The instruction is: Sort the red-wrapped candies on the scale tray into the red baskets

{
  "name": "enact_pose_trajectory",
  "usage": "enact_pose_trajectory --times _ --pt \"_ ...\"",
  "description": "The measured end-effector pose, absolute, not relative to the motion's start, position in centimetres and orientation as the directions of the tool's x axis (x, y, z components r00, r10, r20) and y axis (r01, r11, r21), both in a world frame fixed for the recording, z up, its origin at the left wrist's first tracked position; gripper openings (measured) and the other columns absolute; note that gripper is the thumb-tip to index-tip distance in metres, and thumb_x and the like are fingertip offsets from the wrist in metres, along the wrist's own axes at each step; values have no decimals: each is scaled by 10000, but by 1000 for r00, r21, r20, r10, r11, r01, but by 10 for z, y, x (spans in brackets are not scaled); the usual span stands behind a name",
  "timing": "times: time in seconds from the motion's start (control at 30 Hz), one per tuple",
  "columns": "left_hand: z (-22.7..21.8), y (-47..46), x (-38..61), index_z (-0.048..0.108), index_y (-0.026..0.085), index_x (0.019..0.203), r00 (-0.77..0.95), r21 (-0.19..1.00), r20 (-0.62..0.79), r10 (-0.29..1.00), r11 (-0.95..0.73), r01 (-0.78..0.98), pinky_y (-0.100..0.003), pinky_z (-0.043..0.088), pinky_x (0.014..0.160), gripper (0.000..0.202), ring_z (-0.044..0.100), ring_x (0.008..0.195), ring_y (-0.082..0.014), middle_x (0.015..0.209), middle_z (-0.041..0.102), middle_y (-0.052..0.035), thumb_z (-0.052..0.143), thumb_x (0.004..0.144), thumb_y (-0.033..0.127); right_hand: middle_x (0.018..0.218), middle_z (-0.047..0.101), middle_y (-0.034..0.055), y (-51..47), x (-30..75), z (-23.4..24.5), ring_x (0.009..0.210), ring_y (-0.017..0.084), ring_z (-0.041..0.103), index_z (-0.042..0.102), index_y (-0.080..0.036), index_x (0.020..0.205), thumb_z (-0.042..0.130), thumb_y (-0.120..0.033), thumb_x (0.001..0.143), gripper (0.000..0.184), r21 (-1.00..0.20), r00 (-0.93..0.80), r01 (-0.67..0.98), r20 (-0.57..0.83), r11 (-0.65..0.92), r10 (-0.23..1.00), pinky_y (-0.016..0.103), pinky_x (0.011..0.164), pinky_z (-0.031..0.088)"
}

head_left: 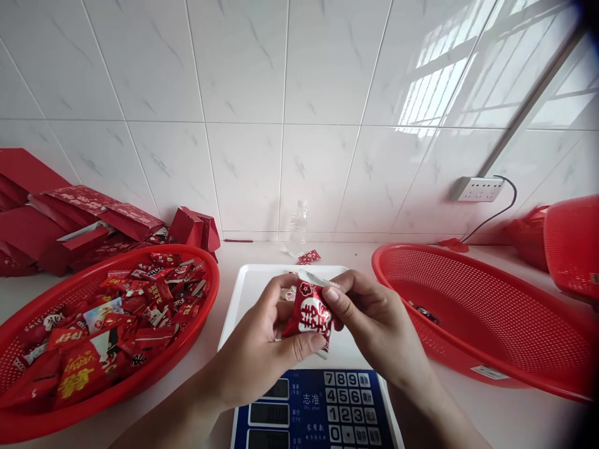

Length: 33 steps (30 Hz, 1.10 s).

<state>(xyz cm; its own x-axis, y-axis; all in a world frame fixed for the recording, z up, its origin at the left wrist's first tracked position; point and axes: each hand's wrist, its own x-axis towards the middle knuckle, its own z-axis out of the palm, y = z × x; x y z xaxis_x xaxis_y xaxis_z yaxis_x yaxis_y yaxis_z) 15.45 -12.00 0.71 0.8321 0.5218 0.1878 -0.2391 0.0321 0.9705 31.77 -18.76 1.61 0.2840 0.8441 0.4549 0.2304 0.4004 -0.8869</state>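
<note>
Both hands grip one red candy packet (309, 312) with white lettering and silvery crimped ends, held above the white pan (243, 296) of a weighing scale. My left hand (259, 343) wraps the packet from the left, its thumb across the lower part. Another small wrapped piece with a round pale mark (289, 294) shows behind the packet near the left fingers; whether it is held or lies on the pan I cannot tell. With thumb and fingers, my right hand (369, 318) pinches the packet's upper right side. The scale's blue keypad panel (311, 408) lies below the hands.
On the left, a red basket (213, 280) holds many wrapped candies. Another red basket (472, 355), on the right, contains a small dark wrapped piece (425, 312). Folded red boxes (84, 218), a clear bottle (298, 227) and a red wrapper (309, 257) sit near the tiled wall.
</note>
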Motion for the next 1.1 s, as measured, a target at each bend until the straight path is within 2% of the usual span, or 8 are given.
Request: enact_pose_trajectory --times 0.1,0.2,0.43,0.73,0.87,0.93,1.0,1.1 --pt "5 -117 152 482 286 1206 751 937 249 612 43 -346 -220 530 734 386 684 845 -127 959 728 -11 702 890 259 533 590 -3 -191 320 21 478 103 534 549 -198 616 691 -511 837 408 -893 278 211 446 398 851 220 440 454" --pt "5 -111 149 500 315 1208 666 893 324 672 16 -450 -173 521 704 362 680 822 -98 904 732 26 687 905 247 515 553 -13 -195 319 25 467 94 496 512 -200 588 685 -532 835 449 -908 240 174 414 380 878 214 434 425" --pt "12 -113 147 527 300 1165 629 832 341 699 88 -548 -223 539 723 337 669 759 -109 864 729 30 707 884 248 522 536 -16 -200 313 25 488 87 443 492 -199 592 639 -516 882 454 -899 197 215 422 381 885 211 451 358" --pt "9 -106 143 539 320 1161 690 869 337 641 71 -490 -231 500 733 282 640 793 -112 924 706 28 668 914 275 554 555 -13 -204 319 27 507 97 478 528 -203 632 602 -520 910 429 -910 106 163 401 382 910 217 470 388" --pt "9 -97 141 550 297 1130 681 919 319 659 -40 -391 -188 447 657 219 589 765 -93 890 678 31 638 931 300 617 595 11 -201 331 27 566 120 527 592 -194 689 471 -513 975 446 -838 57 457 363 299 930 237 519 418" --pt "9 -90 142 536 282 1124 657 944 315 685 -151 -294 -200 429 649 202 551 728 -98 831 652 36 613 938 294 666 621 21 -196 339 25 614 134 559 595 -197 717 406 -484 995 442 -733 119 650 357 200 926 250 560 434" --pt "5 -80 144 512 268 1114 639 949 310 704 -270 -163 -226 422 677 178 521 700 -111 755 612 46 573 946 278 711 655 26 -188 348 22 646 150 590 591 -203 757 370 -428 1002 399 -593 223 805 335 21 916 264 587 437" --pt "-3 -67 149 478 255 1052 667 924 238 706 -375 68 -260 411 674 120 518 674 -136 707 600 48 519 943 286 806 715 47 -176 358 15 702 184 639 627 -203 852 390 -333 988 302 -424 311 887 264 -180 913 286 615 431"
